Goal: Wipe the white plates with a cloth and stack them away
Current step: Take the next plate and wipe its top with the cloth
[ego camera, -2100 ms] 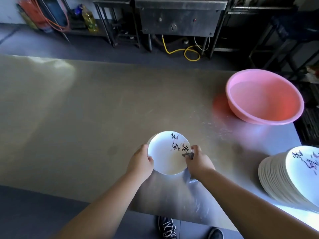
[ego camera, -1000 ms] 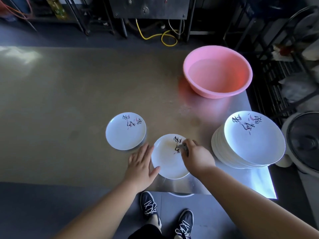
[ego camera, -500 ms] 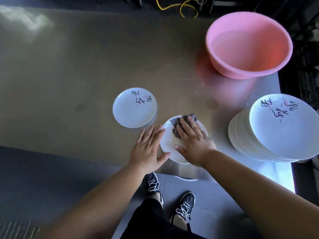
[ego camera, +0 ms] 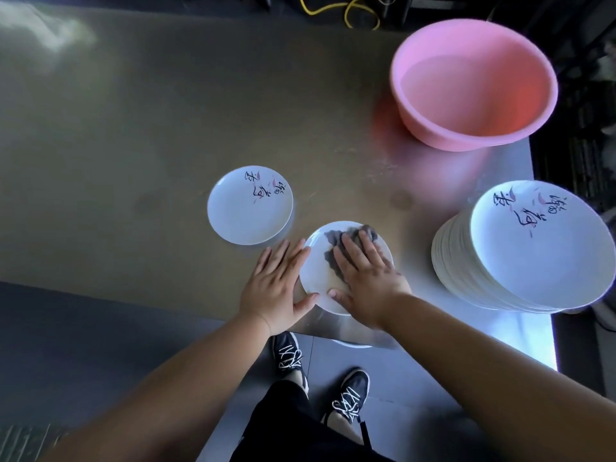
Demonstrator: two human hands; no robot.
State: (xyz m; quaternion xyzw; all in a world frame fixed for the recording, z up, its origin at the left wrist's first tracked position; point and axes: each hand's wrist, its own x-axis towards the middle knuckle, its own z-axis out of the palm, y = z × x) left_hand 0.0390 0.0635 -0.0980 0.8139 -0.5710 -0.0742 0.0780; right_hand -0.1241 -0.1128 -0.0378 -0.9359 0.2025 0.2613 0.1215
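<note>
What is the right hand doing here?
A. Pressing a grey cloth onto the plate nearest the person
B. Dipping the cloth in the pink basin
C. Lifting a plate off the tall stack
A: the right hand lies flat on the grey cloth, on the near plate.

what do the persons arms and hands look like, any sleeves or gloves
The left hand and right hand wear no gloves, rings or watch. The left forearm and right forearm are uncovered to the picture's edge, no sleeves.
</note>
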